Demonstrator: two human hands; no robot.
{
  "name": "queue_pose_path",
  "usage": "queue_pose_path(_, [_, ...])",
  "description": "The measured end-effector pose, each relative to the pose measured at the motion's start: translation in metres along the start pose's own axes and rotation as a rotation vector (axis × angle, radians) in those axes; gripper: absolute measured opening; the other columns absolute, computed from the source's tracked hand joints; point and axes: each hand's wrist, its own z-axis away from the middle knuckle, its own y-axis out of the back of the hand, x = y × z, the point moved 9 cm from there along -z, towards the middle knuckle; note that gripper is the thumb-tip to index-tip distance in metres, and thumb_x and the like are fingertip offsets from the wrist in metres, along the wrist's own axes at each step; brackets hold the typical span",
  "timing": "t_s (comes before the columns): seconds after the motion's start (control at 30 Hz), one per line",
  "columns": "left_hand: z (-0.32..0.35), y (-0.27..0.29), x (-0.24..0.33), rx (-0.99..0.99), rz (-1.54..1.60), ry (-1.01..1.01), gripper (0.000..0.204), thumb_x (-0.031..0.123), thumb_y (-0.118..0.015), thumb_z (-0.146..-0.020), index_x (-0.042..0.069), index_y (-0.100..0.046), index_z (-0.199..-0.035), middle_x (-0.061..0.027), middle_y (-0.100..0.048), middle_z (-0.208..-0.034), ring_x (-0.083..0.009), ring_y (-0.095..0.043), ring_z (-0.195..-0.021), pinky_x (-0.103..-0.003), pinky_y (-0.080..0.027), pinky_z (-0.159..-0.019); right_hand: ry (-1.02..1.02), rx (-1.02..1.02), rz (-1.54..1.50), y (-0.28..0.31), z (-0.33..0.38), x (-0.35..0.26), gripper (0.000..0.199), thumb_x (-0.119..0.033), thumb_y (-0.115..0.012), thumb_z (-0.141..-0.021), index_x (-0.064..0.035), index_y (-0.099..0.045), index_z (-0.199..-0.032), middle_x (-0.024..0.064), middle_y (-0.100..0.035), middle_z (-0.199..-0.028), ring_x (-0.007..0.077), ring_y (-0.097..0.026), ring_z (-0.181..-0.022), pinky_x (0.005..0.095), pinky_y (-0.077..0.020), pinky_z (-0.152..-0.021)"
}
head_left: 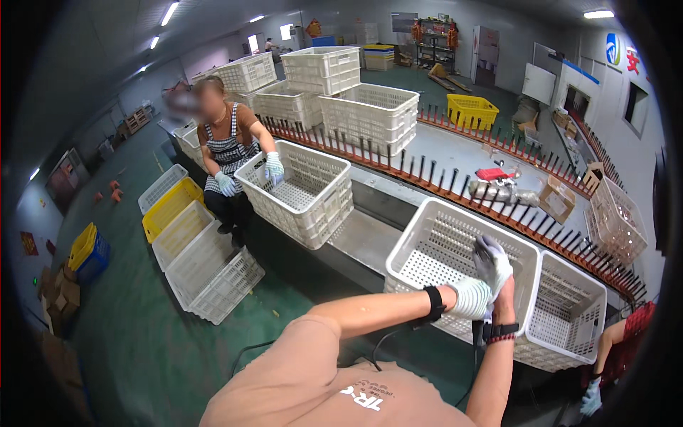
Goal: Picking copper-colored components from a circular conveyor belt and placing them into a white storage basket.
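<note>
Both gloved hands meet at the near rim of a white crate (434, 249) that rests tilted against the edge of the long bench (455, 153). The left hand (471, 297) lies across the rim with its fingers curled down over the crate's near wall; whether it truly clamps the plastic cannot be told. The right hand (492, 262) reaches up from below, fingers bent over the same rim and into the open top — again the grip itself is hidden by the glove.

The crate's open mouth faces up and toward the wearer, its long axis running from lower left to upper right, roughly along the bench edge. A second crate (569, 320) sits just beside it on the right, touching or nearly so.

Further left along the bench, a co-worker (228, 153) in an apron holds another crate (299, 192) by its rim with both gloved hands. More crates are stacked behind on the bench — one yellow crate (471, 110) stands on the floor beyond.
</note>
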Motion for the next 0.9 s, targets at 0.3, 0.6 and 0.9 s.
queue_pose_path(0.3, [-0.092,-0.009,0.055,-0.076,-0.196,-0.041,0.025,0.029,-0.063,-0.087,0.009,-0.073,-0.078,-0.0164,-0.071,-0.073,-0.037,-0.07,-0.07,-0.048,-0.054,-0.066,-0.556,0.011,-1.654,0.01,0.025,0.101,0.043,-0.03,-0.055,-0.106,-0.0029,-0.058,-0.139,0.0104,-0.064,-0.136,0.0202,-0.061,-0.123,0.036,-0.0505,-0.105])
queue_pose_path(0.6, [-0.18,-0.054,0.124,-0.012,-0.309,-0.335,0.037,0.027,-0.061,-0.088,0.004,-0.062,-0.058,-0.0206,-0.059,-0.055,-0.0407,-0.058,-0.049,-0.052,-0.045,-0.053,-0.6,0.481,-1.887,0.104,0.074,0.194,0.036,-0.021,-0.06,-0.104,0.0053,-0.057,-0.127,0.0203,-0.066,-0.122,0.0282,-0.066,-0.114,0.0411,-0.0572,-0.102])
queue_pose_path(0.9, [-0.173,-0.114,0.24,-0.221,-0.268,-0.82,0.032,0.023,-0.06,-0.09,0.008,-0.066,-0.063,-0.0185,-0.061,-0.056,-0.0373,-0.061,-0.05,-0.049,-0.045,-0.051,-0.582,0.988,-1.106,0.215,0.218,0.236,0.057,-0.017,-0.064,-0.096,-0.0039,-0.047,-0.149,0.0137,-0.056,-0.146,0.0252,-0.056,-0.131,0.0418,-0.0489,-0.106])
